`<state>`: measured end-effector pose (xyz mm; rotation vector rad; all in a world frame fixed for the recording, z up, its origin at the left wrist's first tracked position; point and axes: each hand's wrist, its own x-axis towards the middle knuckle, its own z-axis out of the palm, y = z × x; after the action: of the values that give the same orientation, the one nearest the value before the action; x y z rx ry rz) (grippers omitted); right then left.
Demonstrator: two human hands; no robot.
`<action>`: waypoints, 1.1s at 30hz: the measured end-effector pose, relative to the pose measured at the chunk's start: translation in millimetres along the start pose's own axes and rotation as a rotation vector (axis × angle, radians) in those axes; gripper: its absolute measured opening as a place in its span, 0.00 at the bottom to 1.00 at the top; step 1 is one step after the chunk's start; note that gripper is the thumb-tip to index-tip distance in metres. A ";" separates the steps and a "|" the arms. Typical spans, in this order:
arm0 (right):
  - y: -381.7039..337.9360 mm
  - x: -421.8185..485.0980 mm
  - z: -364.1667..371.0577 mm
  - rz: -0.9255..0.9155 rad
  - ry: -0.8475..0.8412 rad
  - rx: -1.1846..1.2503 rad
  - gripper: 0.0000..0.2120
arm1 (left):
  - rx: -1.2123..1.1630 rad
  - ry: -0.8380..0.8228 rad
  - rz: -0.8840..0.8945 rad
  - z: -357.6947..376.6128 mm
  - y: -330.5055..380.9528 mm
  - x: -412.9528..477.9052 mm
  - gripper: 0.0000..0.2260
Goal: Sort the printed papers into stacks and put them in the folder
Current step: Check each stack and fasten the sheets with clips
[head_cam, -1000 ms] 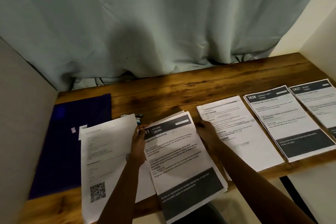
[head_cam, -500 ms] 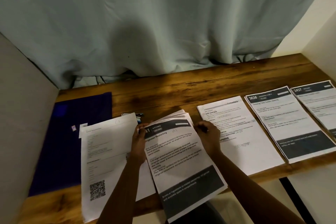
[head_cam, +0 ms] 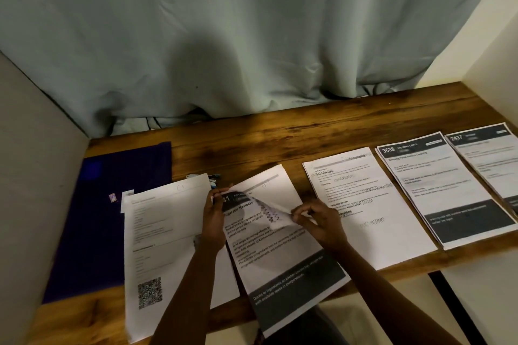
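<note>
Your table (head_cam: pixel 280 131) runs left to right in front of you. One dark blue folder (head_cam: pixel 98 232) lies flat at its left end, with its right side tucked under the QR-code pile (head_cam: pixel 168 232).

You have five lots of paper. These are that QR-code pile, the centre pile (head_cam: pixel 280 266) overhanging the near edge, and three sorted piles side by side toward the right end: the plain text pile (head_cam: pixel 364 204), the 3638 pile (head_cam: pixel 443 190) and the 2437 pile (head_cam: pixel 487 157). All of them have their long axis running from near edge to far edge, slightly slanted.

Your left hand (head_cam: pixel 214 216) holds the centre pile at its far left corner. The grip of your right hand (head_cam: pixel 319 221) pinches the far right corner of the top sheet (head_cam: pixel 269 213), curled up off the pile.

The sorted piles lie to the right of that pinch, so your right hand is nearer them. The folder sits well apart to the left, beyond the QR-code pile.

One small tag (head_cam: pixel 112 197) rests on the folder.
</note>
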<state>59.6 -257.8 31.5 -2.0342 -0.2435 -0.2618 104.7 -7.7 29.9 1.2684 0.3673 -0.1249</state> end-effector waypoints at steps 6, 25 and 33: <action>-5.7 19.5 5.9 0.452 0.085 0.228 0.10 | -0.054 -0.013 -0.007 -2.3 -3.3 1.9 0.10; -9.6 16.6 19.9 0.289 0.189 0.000 0.01 | -0.051 -0.007 0.035 -5.2 -4.7 6.3 0.09; -9.5 -7.1 15.9 0.204 0.096 -0.013 0.03 | -0.057 -0.044 0.032 -1.9 -2.6 7.0 0.09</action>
<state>51.5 -239.9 30.3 -2.0349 0.0263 -0.2333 110.1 -5.9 24.7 1.2131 0.3106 -0.1139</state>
